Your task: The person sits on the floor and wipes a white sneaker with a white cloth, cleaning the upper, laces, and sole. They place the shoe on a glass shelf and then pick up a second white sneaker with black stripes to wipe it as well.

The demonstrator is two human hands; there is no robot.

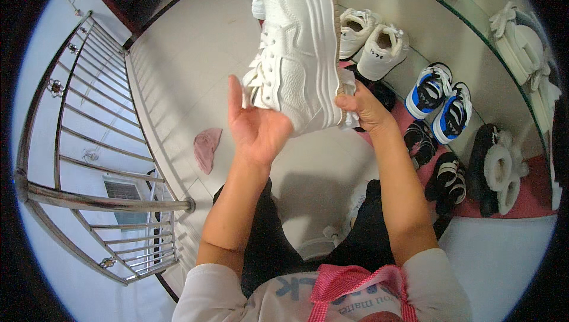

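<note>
A white lace-up sneaker [295, 50] with a thick sole is held up in front of me, its toe pointing away and its laces facing left. My left hand [262, 130] is under the heel end, palm up, the thumb raised beside the laces; the heel hides part of the fingers. On the right, my right hand [366, 104] grips the sole near the heel, with a crumpled white cloth or tissue [349, 95] between hand and sole. Part of another white item [258, 4] shows behind the sneaker's toe.
A pink cloth [207, 149] lies on the tiled floor. Metal railings [111, 202] stand at the left. At the right, white shoes [383, 53], blue-and-black sneakers [429, 90], black sandals [446, 179] and fluffy slippers [498, 166] lie near a glass shelf edge [489, 42].
</note>
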